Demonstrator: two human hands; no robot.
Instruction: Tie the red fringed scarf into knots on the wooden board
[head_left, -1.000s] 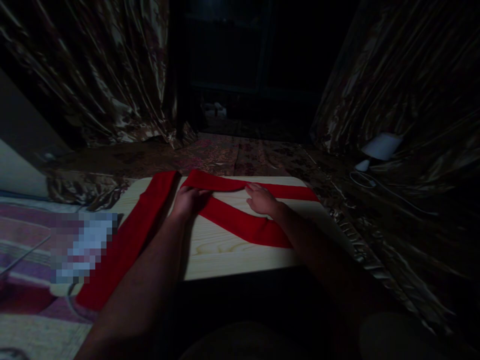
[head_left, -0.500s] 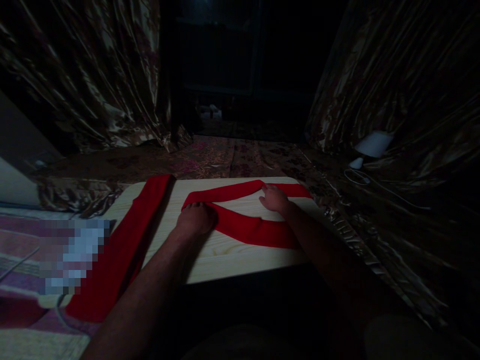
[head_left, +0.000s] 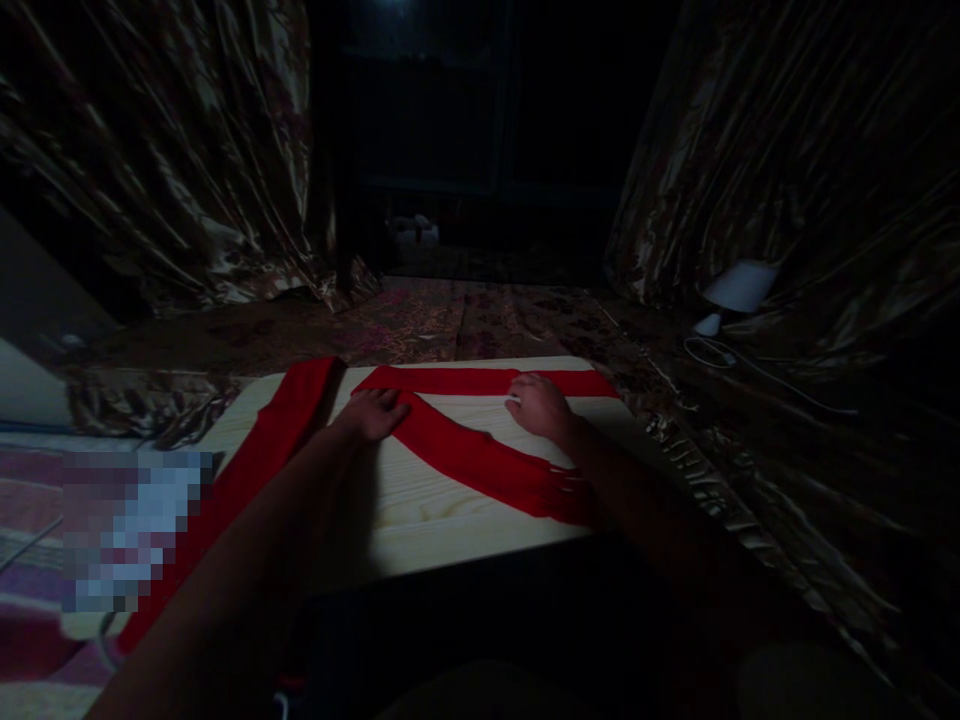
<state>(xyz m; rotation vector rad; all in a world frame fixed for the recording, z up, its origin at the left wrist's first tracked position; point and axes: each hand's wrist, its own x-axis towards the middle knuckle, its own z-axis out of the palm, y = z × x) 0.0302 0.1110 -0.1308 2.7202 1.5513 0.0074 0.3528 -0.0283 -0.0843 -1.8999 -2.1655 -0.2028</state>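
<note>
A long red cloth strip (head_left: 465,455) lies folded in a zigzag on a pale wooden board (head_left: 420,500). One length runs along the board's far edge, one crosses diagonally toward me, and another hangs off the left side. My left hand (head_left: 373,413) rests flat on the fold at the left, fingers spread. My right hand (head_left: 536,405) presses flat on the far length at the right. Neither hand grips the cloth.
Shiny patterned curtains (head_left: 150,150) hang on both sides, with a dark opening between them. A white lamp (head_left: 731,290) and a cable lie at the right. A patterned rug (head_left: 45,500) covers the floor at the left. The room is very dim.
The far length of cloth, arched half a second ago, now lies straight along the far edge. My left hand moved up to the fold; my right hand shifted slightly left.
</note>
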